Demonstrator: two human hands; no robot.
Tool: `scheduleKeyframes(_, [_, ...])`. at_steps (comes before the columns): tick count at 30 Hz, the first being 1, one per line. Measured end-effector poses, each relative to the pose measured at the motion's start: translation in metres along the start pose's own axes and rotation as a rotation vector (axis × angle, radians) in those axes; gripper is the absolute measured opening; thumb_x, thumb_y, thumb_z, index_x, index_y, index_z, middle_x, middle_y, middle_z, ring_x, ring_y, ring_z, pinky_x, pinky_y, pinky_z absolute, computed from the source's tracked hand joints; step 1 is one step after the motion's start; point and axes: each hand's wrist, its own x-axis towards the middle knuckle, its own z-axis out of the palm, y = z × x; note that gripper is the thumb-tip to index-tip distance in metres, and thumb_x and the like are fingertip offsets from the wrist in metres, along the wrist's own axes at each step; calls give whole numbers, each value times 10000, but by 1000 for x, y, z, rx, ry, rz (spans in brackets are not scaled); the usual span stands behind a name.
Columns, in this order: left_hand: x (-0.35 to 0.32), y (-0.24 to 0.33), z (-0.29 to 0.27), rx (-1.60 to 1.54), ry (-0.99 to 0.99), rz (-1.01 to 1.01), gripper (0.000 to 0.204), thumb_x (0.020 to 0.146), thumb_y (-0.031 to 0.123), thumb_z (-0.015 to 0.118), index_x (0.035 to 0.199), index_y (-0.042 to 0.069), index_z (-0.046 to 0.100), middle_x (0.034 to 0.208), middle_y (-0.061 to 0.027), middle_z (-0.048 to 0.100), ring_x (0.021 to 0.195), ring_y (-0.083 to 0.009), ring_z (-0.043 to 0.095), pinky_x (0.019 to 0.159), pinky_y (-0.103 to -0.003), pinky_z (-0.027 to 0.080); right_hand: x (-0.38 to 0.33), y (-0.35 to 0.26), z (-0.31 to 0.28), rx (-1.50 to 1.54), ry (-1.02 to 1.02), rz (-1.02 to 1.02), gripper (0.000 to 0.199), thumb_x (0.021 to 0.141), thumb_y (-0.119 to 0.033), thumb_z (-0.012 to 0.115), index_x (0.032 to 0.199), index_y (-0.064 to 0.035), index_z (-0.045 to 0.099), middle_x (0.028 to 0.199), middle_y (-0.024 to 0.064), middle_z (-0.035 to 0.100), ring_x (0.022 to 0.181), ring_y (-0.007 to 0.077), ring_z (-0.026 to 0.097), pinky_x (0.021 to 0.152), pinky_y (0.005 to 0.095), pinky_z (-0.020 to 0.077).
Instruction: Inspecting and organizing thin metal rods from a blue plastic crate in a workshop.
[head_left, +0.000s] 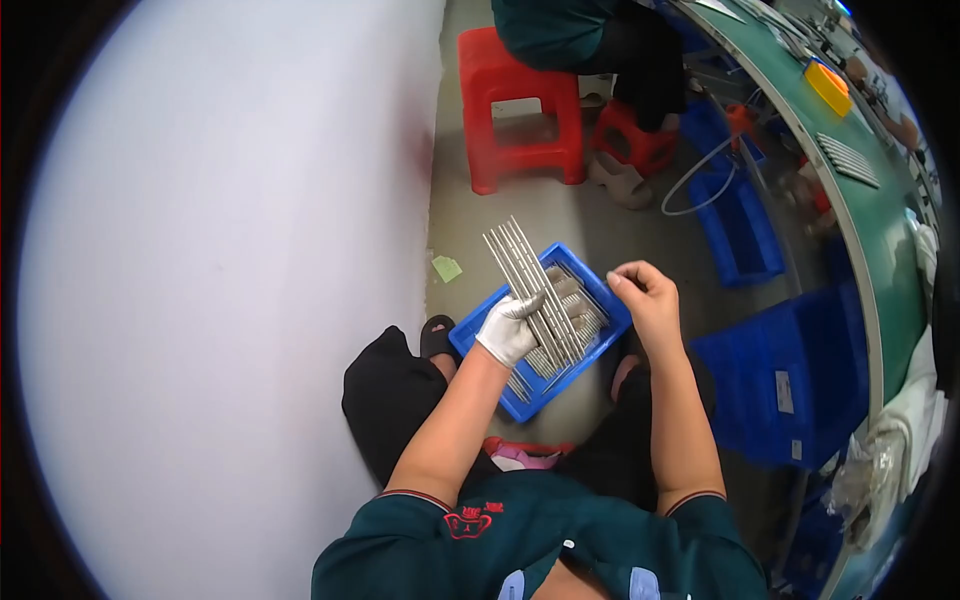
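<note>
My left hand [509,329], in a white glove with grey fingertips, is closed round a bundle of thin metal rods [520,262]. The bundle slants up and to the left above a blue plastic bin [484,311] on the floor between my feet. More metal rods [592,318] lie in the bin, along with greyish pieces partly covered by the bundle. My bare right hand [650,298] hovers by the bin's right corner, apart from the rods. Its fingers are curled, thumb against forefinger, with nothing seen between them.
A red stool [520,158] stands ahead, near another person [640,55] seated. White wall [250,280] runs along the left. On the right is a green-topped bench [800,130] holding more rods [848,160] and a yellow ring-shaped object [828,90]. Blue bins [790,375] stand beneath it.
</note>
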Motion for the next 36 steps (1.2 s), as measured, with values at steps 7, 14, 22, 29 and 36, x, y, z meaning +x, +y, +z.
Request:
scheduleKeyframes(7, [-46, -21, 40, -11, 102, -204, 550, 851, 157, 635, 1335, 48, 399, 1243, -161, 507, 1149, -381, 520, 983, -572, 416, 1, -6, 17, 585, -75, 384, 104, 860, -127, 643, 931, -57, 615, 897, 58, 654, 792, 119, 595, 703, 240, 462])
scheduleKeyframes(14, [-59, -8, 58, 92, 132, -355, 543, 872, 154, 613, 1349, 26, 388, 1245, -207, 531, 1097, -434, 558, 926, -578, 457, 15, -14, 54, 1020, -429, 436, 73, 851, -87, 642, 919, -61, 632, 1124, 170, 626, 969, 286, 646, 806, 395, 555])
scheduleKeyframes(22, [-68, -11, 43, 163, 343, -459, 449, 868, 67, 578, 1287, -16, 440, 1164, -221, 590, 1043, -439, 590, 857, -544, 511, 7, -11, 74, 764, -433, 564, 107, 820, -30, 655, 912, 14, 621, 1013, 204, 649, 946, 298, 658, 814, 419, 553])
scheduleKeyframes(29, [-53, 2, 51, -64, 263, -534, 510, 907, 288, 563, 1271, -51, 449, 1209, -253, 553, 1152, -477, 503, 955, -632, 390, 15, -11, 71, 817, -352, 586, 111, 836, -31, 641, 921, 31, 609, 913, 185, 664, 875, 274, 671, 761, 398, 568])
scheduleKeyframes(36, [-25, 17, 49, 161, 289, -629, 445, 884, 159, 568, 1256, -60, 461, 1198, -225, 575, 1091, -443, 559, 917, -635, 425, 30, -16, 69, 824, -294, 590, 176, 846, -64, 648, 968, 45, 584, 901, 194, 656, 861, 280, 671, 744, 385, 576])
